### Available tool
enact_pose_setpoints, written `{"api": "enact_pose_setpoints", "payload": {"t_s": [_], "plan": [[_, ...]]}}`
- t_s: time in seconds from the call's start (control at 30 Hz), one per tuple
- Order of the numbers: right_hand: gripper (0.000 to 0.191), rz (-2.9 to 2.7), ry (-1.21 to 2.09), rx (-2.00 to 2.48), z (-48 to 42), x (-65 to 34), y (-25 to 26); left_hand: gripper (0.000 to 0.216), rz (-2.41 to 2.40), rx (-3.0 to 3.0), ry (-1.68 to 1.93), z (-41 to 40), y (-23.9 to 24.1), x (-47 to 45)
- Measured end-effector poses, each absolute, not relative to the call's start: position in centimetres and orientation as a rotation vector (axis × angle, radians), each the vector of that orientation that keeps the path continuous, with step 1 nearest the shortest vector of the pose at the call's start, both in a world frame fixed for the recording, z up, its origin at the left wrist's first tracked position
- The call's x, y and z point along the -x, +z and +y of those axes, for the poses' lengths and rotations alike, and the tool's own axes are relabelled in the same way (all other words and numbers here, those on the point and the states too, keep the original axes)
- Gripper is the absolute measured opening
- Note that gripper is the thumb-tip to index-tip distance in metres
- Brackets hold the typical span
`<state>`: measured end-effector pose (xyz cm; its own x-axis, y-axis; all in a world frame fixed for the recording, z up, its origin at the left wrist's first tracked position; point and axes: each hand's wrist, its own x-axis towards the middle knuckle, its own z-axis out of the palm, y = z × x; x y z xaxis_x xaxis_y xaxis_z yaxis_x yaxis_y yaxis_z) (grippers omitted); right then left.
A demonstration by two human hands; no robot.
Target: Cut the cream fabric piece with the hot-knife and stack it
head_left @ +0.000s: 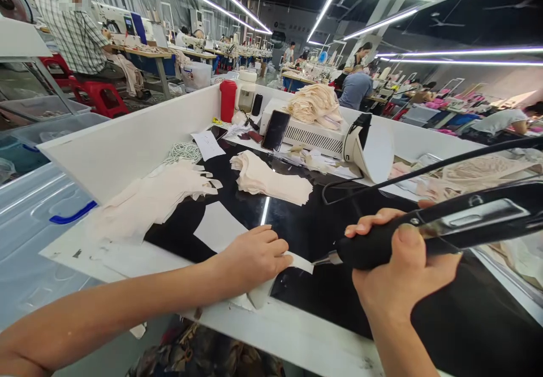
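The left hand (254, 255) lies knuckles up on the black work surface (322, 224), its fingers curled down onto a small pale fabric piece (299, 262) whose end pokes out just past the fingertips; how much of the piece lies under the palm is hidden. Just to its right, the right hand (401, 269) is clenched around the black handle of a corded hand tool (428, 233), whose metal tip points at the exposed end of the fabric and nearly touches it; whether it makes contact is hard to tell. The tool's far end runs out of view at the right edge. Beyond the hands lie a stack of pale cut pieces (271, 179) and a looser heap (156, 196) to the left. Farther back, a phone (275, 130) leans against a white machine (314, 135), near a red bottle (228, 100).
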<state>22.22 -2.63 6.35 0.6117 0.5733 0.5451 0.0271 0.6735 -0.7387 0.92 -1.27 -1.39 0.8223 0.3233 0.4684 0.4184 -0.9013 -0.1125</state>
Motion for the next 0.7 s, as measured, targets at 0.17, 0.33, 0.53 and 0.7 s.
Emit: {"api": "enact_pose_setpoints", "payload": {"t_s": [0.17, 0.33, 0.53, 0.7], "plan": [[0.049, -0.890, 0.376, 0.750, -1.8, -21.4, 6.4, 0.016, -0.593, 2.803, -0.684, -1.3, -1.6, -1.1], [0.050, -0.908, 0.414, 0.737, -1.4, -20.6, 5.7, 0.017, -0.590, 2.779, -0.723, -1.3, -1.7, -1.5], [0.050, -0.927, 0.410, 0.742, -1.4, -20.5, 5.4, 0.016, -0.583, 2.788, -0.739, -1.3, -1.6, -1.5], [0.049, -0.917, 0.401, 0.777, -1.6, -21.0, 5.7, 0.015, -0.577, 2.801, -0.717, -1.2, -1.8, -1.6]]}}
